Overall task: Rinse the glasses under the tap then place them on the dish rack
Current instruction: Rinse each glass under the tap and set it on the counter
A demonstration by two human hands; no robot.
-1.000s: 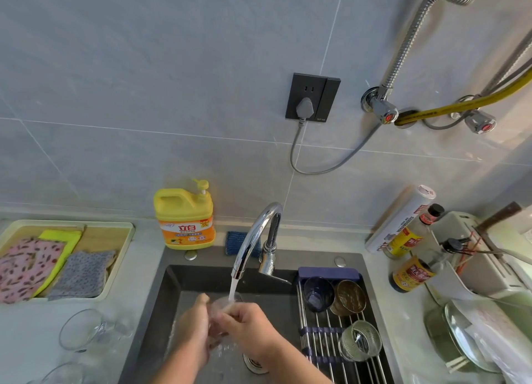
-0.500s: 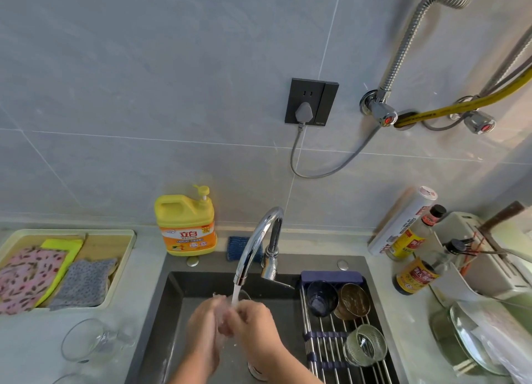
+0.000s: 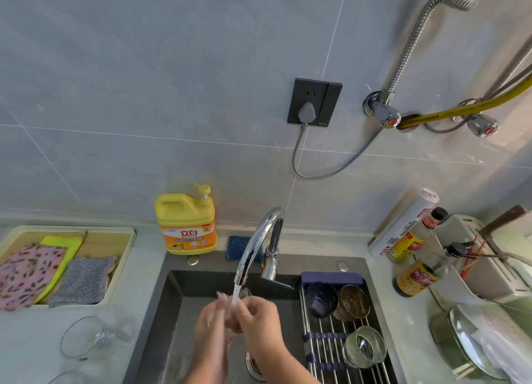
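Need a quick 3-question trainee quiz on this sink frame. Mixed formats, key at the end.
1. True or false: water runs from the tap onto the clear glass held in the right hand.
2. How many glasses sit on the dish rack? A) one B) three C) five
3. Fill in: the yellow detergent bottle stands to the ___ of the tap.
Key: 1 true; 2 B; 3 left.

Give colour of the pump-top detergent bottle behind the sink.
It's a yellow plastic detergent bottle with an orange label; head view.
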